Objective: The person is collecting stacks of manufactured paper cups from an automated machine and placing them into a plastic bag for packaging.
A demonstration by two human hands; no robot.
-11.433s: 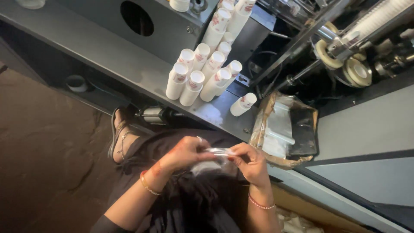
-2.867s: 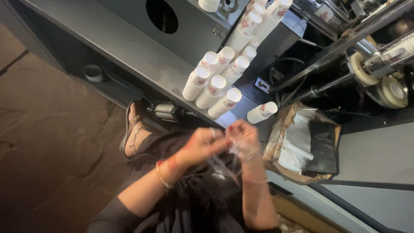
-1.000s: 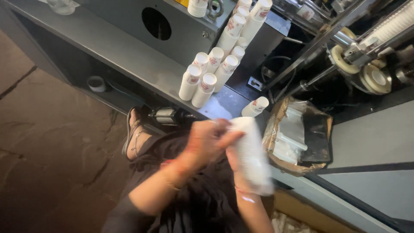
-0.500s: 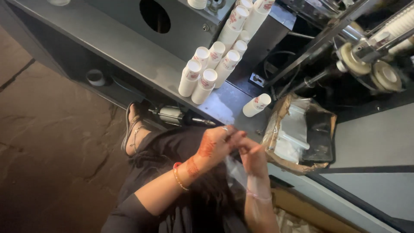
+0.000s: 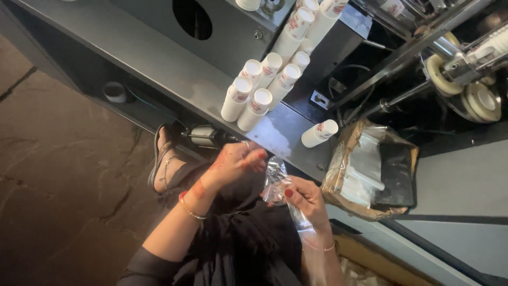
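Pinching the clear bag [image 5: 276, 180] at its crumpled top, the right hand [image 5: 307, 198] keeps it hanging over the lap while the left hand [image 5: 235, 161], fingers loosely curled and apparently empty, hovers beside, below the bench [image 5: 174, 74] of cups [image 5: 254, 95].

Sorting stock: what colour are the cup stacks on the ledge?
White cup stacks with red print, in the head view.

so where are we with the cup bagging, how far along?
Looks early. Done: several stacks of white paper cups stand on the grey ledge, with one more stack set apart. In hand: the right hand grips a clear plastic bag at its top; the left hand is by its mouth. Left: no cups show inside the bag.
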